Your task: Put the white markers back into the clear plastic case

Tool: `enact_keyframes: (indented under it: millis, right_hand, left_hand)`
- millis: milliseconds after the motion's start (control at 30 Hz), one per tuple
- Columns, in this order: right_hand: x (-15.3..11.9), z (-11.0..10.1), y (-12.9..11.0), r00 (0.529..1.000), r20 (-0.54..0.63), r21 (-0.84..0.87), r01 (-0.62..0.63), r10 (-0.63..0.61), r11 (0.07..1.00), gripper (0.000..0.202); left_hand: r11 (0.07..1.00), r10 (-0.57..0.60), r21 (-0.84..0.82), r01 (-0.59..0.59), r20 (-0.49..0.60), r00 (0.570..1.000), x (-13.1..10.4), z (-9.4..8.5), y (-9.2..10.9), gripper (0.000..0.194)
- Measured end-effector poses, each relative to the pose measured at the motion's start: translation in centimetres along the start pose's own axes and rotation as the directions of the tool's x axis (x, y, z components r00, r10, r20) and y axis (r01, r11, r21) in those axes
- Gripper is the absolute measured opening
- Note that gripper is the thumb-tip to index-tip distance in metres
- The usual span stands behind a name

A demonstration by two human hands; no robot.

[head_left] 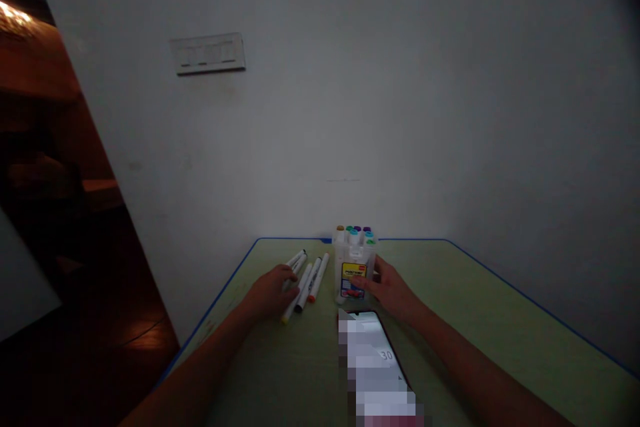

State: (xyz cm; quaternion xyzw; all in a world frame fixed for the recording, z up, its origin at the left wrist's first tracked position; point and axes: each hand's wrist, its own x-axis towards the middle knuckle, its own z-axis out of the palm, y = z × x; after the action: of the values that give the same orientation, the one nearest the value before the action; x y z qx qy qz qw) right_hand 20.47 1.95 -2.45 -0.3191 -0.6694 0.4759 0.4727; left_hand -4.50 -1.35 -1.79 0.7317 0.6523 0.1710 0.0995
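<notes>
Several white markers [311, 285] lie side by side on the green table, with yellow, black and orange ends towards me. My left hand [274, 290] is at the left of this group, its fingers curled over the leftmost markers; whether it grips one is hard to make out. A clear plastic marker case [355, 253] stands upright near the wall, with several colour-capped markers in it and a yellow and blue label in front. My right hand [387, 283] holds the case from its right side, thumb across the label.
A lit phone [373, 340], partly pixelated, lies on the table in front of the case. The green table [450, 287] has a blue edge and meets a grey wall. A switch panel [209, 53] is on the wall at upper left.
</notes>
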Motion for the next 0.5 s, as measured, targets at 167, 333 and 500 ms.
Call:
enact_keyframes:
  millis: [167, 333, 500]
  right_hand:
    - [0.0, 0.0, 0.0, 1.000, -0.011, 0.013, 0.008, -0.008, 1.000, 0.046]
    - [0.0, 0.0, 0.2, 1.000, -0.013, 0.009, 0.016, -0.016, 1.000, 0.044]
    - [0.0, 0.1, -0.1, 1.000, -0.007, 0.002, 0.004, -0.004, 1.000, 0.043]
  left_hand:
    - [1.000, -0.002, -0.017, 0.002, -0.013, 1.000, -0.1, 0.4, 0.0, 0.035]
    - [0.999, 0.011, -0.034, -0.013, -0.069, 0.998, 0.0, 0.4, 0.3, 0.034]
    - [0.999, 0.015, 0.041, -0.012, -0.087, 0.996, 0.7, -0.5, 1.6, 0.035]
